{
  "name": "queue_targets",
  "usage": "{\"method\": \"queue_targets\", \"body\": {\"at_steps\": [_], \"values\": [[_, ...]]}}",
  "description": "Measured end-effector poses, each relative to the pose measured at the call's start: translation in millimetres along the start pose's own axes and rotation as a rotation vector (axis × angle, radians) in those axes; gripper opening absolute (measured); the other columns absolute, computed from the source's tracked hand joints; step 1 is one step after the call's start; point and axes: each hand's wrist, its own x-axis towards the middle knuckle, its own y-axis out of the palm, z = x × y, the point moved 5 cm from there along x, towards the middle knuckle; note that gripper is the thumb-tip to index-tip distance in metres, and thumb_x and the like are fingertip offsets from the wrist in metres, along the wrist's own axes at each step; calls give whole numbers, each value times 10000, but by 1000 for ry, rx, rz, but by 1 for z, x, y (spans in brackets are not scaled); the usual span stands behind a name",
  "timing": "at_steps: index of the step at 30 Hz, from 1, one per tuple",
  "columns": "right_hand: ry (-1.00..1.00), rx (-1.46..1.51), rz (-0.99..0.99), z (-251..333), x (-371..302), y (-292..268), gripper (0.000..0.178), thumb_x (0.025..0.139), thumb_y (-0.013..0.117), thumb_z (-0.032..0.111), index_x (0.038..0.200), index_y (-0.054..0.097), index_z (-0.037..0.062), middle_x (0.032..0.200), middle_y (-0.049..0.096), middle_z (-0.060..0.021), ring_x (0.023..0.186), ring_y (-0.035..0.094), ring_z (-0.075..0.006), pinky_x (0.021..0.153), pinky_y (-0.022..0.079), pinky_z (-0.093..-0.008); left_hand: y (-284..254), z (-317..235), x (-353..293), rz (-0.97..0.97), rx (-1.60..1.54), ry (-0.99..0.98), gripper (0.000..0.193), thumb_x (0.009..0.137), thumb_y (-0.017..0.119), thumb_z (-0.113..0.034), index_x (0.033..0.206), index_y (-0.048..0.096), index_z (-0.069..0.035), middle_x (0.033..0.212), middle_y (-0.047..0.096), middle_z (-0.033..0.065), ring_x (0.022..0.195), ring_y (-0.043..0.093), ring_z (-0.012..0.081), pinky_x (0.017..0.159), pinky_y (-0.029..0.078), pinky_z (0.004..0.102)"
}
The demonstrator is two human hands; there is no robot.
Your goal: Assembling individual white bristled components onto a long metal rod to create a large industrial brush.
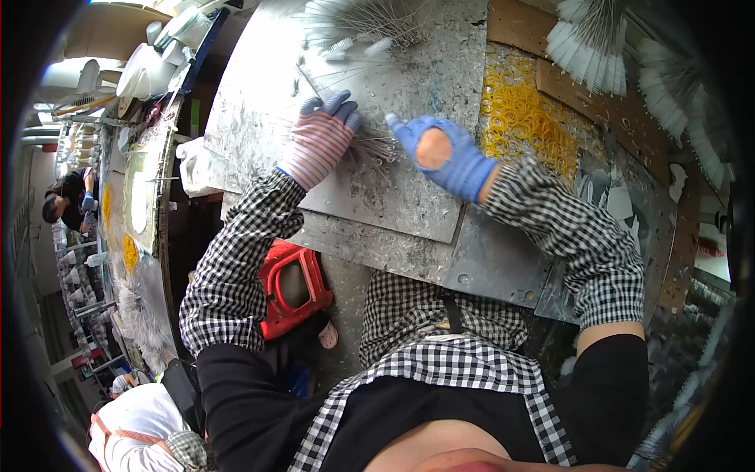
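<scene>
"Scuffed metal topped the counter [503,244], with yellow rings [527,118] heaped between one and two o'clock and white brushes [354,25] fanned out at twelve. Which step was in hand?"

"Gathering, I'd have judged. The left hand [321,138], at eleven in its striped glove, lay over some thin wires [381,148], while the right hand [444,157], gloved in blue near one o'clock, was poised just beside them."

"Were the fingers gripping?"

"I couldn't tell. Those on the left curled down at the wires, their undersides hidden. On the right, one finger or the thumb reached out toward ten o'clock; nothing showed at its tip, but the palm faced away."

"What did the next move call for?"

"A fine pinch, in my view: strands that slender needed the fingertips brought in close, without snagging their neighbours."

"And how did the wires look?"

"They sat at twelve o'clock from the middle of the view, nearer than the brushes and between the two hands. Their visible ends pointed toward three, dull and pinkish grey, some apparently bent into small loops. They overlapped, too crowded to count, and the rest disappeared beneath the left hand."
</scene>
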Motion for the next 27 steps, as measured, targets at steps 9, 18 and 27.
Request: {"method": "queue_targets", "body": {"at_steps": [9, 18, 27], "values": [[469, 775, 209, -52, -133, -82, 413, 1011, 562, 222, 1362, 549, 4, 1155, 700, -153, 1089, 672, -264, 967, 528, -363, -34, 4, -17, 1, 2, 128, 238, 952, 559, -227, 1164, 641, -157, 1231, 679, 77, 1180, 627, 251, 1149, 342, 491], [314, 1039, -102, 25, 21, -17, 379, 993, 550, 270, 1302, 579, 53, 1090, 692, -224, 1006, 686, -341, 899, 533, -402, -64, 35, -2, -455, -1561, -296, 200, 912, 731, -19, 1075, 618, -44, 1281, 659, 132, 1006, 629, 146, 885, 515, 280], [260, 773, 174, 19, 74, -15, 457, 923, 600, 298, 1301, 580, 42, 1137, 690, -224, 1061, 674, -363, 936, 535, -432, -52, 49, -15, -458, -1828, -465, 361, 919, 672, -49, 1264, 579, 4, 1112, 697, 120, 1072, 639, 181, 972, 504, 316]]}}
